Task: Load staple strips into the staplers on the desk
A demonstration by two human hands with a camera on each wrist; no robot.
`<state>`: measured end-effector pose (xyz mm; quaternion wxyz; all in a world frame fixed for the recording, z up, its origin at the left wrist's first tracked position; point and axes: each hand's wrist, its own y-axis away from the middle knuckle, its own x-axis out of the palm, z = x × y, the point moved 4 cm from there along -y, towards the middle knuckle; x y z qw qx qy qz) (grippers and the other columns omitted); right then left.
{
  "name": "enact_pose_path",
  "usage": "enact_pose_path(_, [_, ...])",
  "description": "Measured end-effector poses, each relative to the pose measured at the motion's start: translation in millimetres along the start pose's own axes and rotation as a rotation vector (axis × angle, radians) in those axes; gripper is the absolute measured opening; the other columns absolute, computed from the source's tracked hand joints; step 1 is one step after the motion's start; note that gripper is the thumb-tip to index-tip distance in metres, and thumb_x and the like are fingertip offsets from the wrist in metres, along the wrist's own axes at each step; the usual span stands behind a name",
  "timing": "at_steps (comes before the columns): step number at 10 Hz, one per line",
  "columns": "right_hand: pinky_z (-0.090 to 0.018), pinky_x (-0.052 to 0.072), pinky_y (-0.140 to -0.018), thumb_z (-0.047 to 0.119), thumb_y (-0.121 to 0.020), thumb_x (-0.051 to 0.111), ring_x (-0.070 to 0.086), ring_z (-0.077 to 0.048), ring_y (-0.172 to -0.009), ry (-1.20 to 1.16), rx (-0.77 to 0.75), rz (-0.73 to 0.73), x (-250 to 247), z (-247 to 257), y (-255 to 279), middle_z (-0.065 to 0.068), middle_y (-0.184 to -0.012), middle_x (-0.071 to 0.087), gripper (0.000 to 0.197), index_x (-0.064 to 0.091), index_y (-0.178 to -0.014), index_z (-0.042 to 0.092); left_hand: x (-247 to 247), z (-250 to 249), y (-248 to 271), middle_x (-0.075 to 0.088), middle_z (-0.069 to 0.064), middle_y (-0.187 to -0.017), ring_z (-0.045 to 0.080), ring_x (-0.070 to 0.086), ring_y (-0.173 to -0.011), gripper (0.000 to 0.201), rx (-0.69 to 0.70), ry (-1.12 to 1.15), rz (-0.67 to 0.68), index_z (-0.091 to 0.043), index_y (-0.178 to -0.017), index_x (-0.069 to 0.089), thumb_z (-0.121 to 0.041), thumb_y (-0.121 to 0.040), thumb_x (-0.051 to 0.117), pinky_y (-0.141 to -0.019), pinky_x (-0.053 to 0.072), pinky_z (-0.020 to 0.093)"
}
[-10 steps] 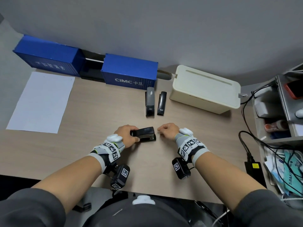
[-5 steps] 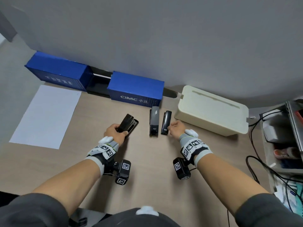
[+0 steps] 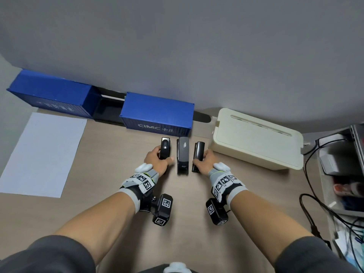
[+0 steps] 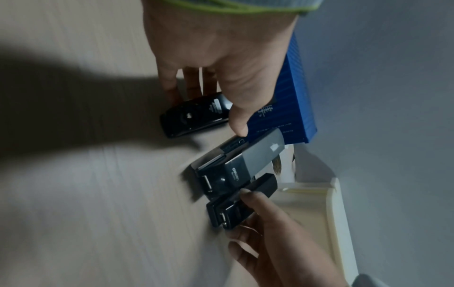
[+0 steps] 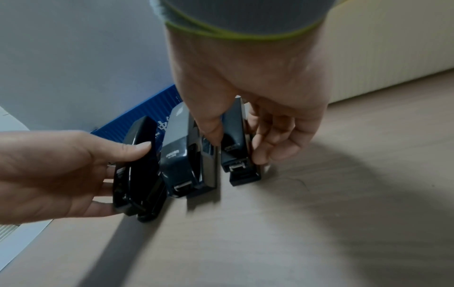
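Observation:
Three staplers stand side by side on the desk in front of a blue box. My left hand (image 3: 157, 161) grips the left black stapler (image 3: 165, 147), thumb on its right side and fingers on its left; it shows in the left wrist view too (image 4: 194, 116). The grey-topped middle stapler (image 3: 183, 154) stands free between my hands. My right hand (image 3: 204, 162) pinches the slim black right stapler (image 3: 198, 154), thumb against its left side and fingers along its right, as seen in the right wrist view (image 5: 234, 136). All three staplers are closed. No staple strip is in view.
Two blue container-shaped boxes (image 3: 157, 117) line the wall behind the staplers. A white sheet of paper (image 3: 41, 152) lies at the left. A cream cable box (image 3: 256, 138) sits right of the staplers. A shelf with cables (image 3: 338, 174) stands at the far right.
My left hand carried the black stapler from the near desk to the back and set it left of the grey one. My right hand moved onto the right stapler.

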<state>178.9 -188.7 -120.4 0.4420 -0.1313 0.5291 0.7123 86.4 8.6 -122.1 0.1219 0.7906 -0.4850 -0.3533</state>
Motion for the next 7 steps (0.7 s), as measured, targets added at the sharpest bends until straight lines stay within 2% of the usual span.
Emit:
enact_pose_path(1, [-0.041, 0.054, -0.076, 0.054, -0.059, 0.059, 0.062, -0.025, -0.074, 0.025, 0.011, -0.013, -1, -5, 3, -0.001, -0.084, 0.064, 0.044, 0.041, -0.086, 0.025, -2, 0, 0, 0.068, 0.001, -0.112, 0.026, 0.063, -0.098, 0.062, -0.005, -0.004, 0.003, -0.029, -0.133, 0.056, -0.039, -0.075, 0.078, -0.088, 0.05, 0.033])
enact_pose_path(2, [-0.039, 0.053, -0.074, 0.057, -0.055, 0.057, 0.064, -0.026, -0.075, 0.039, 0.03, 0.003, 0, -8, 0, -0.001, -0.084, 0.065, 0.046, 0.04, -0.085, 0.027, -4, -1, 3, 0.067, -0.001, -0.11, 0.025, 0.062, -0.099, 0.062, -0.001, -0.021, 0.016, -0.03, -0.132, 0.057, -0.041, -0.075, 0.078, -0.09, 0.05, 0.034])
enact_pose_path(3, [-0.043, 0.054, -0.079, 0.06, -0.053, 0.057, 0.065, -0.028, -0.079, 0.04, 0.042, 0.028, 1, -7, -1, -0.003, -0.085, 0.065, 0.048, 0.039, -0.084, 0.028, -6, -3, 6, 0.064, -0.003, -0.109, 0.023, 0.06, -0.097, 0.061, -0.012, -0.012, 0.028, -0.029, -0.133, 0.055, -0.039, -0.077, 0.078, -0.09, 0.048, 0.031])
enact_pose_path(4, [-0.041, 0.052, -0.082, 0.057, -0.06, 0.06, 0.063, -0.026, -0.082, 0.072, 0.038, 0.04, -7, -3, 11, -0.002, -0.089, 0.066, 0.048, 0.044, -0.093, 0.026, -9, -5, 9, 0.063, -0.001, -0.114, 0.02, 0.058, -0.096, 0.062, -0.023, -0.025, 0.05, -0.026, -0.135, 0.053, -0.033, -0.078, 0.078, -0.089, 0.047, 0.029])
enact_pose_path(5, [-0.041, 0.051, -0.087, 0.058, -0.064, 0.059, 0.063, -0.027, -0.091, 0.063, 0.022, 0.035, -14, -1, 20, -0.002, -0.097, 0.066, 0.052, 0.046, -0.103, 0.026, -14, -4, 10, 0.066, 0.004, -0.116, 0.022, 0.061, -0.093, 0.058, -0.021, -0.005, 0.061, -0.023, -0.134, 0.055, -0.026, -0.08, 0.077, -0.08, 0.047, 0.026])
enact_pose_path(6, [-0.042, 0.051, -0.09, 0.056, -0.057, 0.058, 0.065, -0.029, -0.096, -0.028, 0.026, 0.024, -10, -14, 13, -0.007, -0.104, 0.069, 0.063, 0.049, -0.11, 0.024, -26, -10, 20, 0.065, 0.009, -0.12, 0.027, 0.063, -0.103, 0.056, -0.038, 0.005, 0.045, -0.02, -0.134, 0.056, -0.025, -0.081, 0.077, -0.091, 0.047, 0.03])
enact_pose_path(7, [-0.038, 0.05, -0.093, 0.051, -0.061, 0.064, 0.064, -0.026, -0.097, -0.087, -0.019, -0.025, -19, -4, 40, -0.006, -0.107, 0.068, 0.059, 0.055, -0.111, 0.021, -35, -17, 26, 0.065, 0.007, -0.118, 0.026, 0.063, -0.104, 0.053, -0.009, 0.025, 0.012, -0.02, -0.132, 0.056, -0.026, -0.083, 0.075, -0.097, 0.046, 0.032])
